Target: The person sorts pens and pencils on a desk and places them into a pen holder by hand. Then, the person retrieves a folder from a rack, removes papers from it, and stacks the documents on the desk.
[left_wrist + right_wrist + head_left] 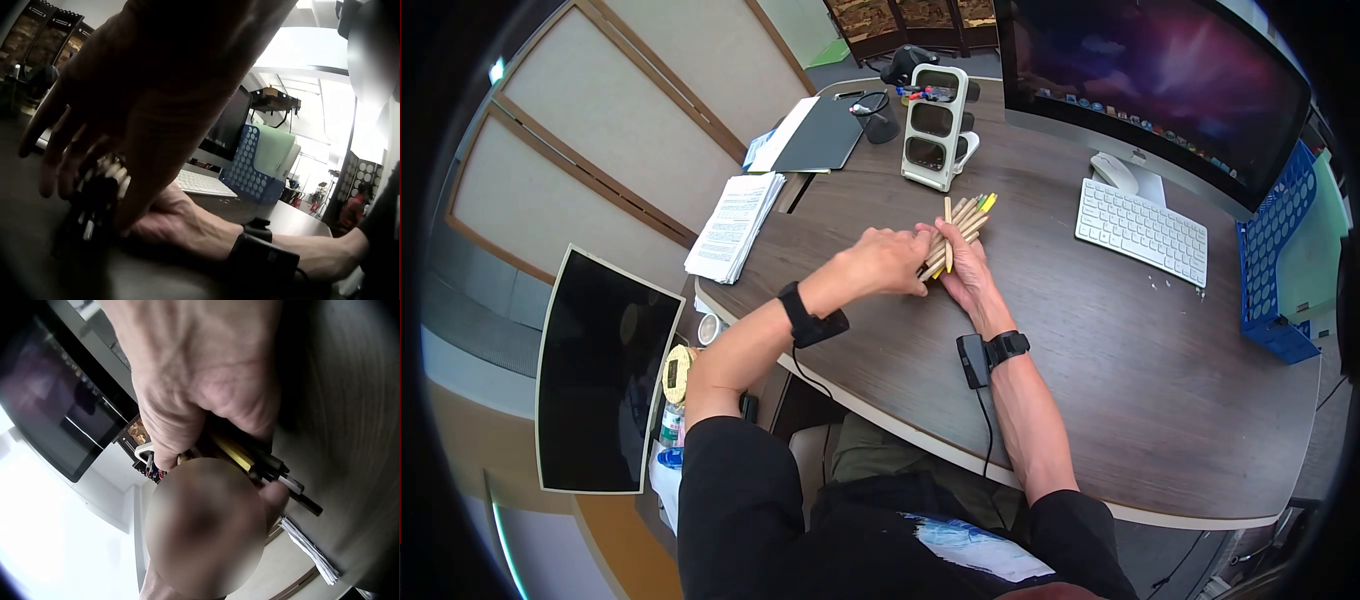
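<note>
My right hand (970, 272) grips a bundle of pencils (968, 222) above the desk. Most are tan wood; a bright yellow one and a green one show at the far end. From the left, my left hand (885, 260) reaches to the near ends, its fingers and thumb on either side of the bundle. The left wrist view has the left hand (119, 119) dark, with fingers beyond the bundle and the thumb nearer. Yellow, grey and black pencil ends (275, 472) stick out below the right hand (206, 381) in its wrist view, where a blurred patch covers much of the left hand.
Beyond the bundle stands a white-framed holder (930, 125) with pens, beside a black mesh cup (876, 120). Papers (735, 225) and a dark folder (820, 135) lie at left. Keyboard (1142, 230), mouse (1113, 174), monitor (1160, 80) and blue file rack (1275, 260) are at right.
</note>
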Motion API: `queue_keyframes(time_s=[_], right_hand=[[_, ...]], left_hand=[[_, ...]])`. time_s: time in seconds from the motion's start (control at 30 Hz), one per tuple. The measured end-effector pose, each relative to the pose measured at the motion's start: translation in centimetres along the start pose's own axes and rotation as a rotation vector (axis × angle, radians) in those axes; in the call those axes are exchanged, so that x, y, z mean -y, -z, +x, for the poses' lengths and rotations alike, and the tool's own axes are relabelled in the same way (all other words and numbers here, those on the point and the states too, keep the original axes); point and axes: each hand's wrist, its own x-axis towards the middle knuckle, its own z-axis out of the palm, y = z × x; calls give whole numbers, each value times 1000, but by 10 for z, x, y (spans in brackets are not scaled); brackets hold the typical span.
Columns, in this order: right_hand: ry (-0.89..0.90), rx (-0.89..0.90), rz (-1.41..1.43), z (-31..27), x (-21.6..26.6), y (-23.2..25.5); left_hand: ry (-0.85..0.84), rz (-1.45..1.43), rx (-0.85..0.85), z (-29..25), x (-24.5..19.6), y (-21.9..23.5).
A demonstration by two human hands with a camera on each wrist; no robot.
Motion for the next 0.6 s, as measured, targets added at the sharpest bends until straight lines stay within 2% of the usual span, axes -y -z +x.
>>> queue_keyframes(time_s=[0.07,0.1,0.17,0.3,0.37,0.4,0.47,0.5,0.6], right_hand=[[-18,35,-26,-1,0,0],[-19,34,-24,0,0,2],[-27,88,-119,3,-1,7],[-40,67,-141,1,0,1],[-22,72,-143,-2,2,-3],[-1,74,-143,-3,3,-5],[13,58,-152,-6,4,-8],[24,45,-156,-6,5,-7],[17,43,-137,-5,4,-6]], left_hand=[[-19,-37,224,-1,8,30],[3,-128,307,-7,5,61],[18,-159,231,14,33,73],[129,-92,-291,65,59,116],[272,200,-402,91,51,138],[268,199,-407,110,52,143],[388,320,-282,143,51,151],[383,320,-289,157,50,152],[441,370,-81,193,48,152]])
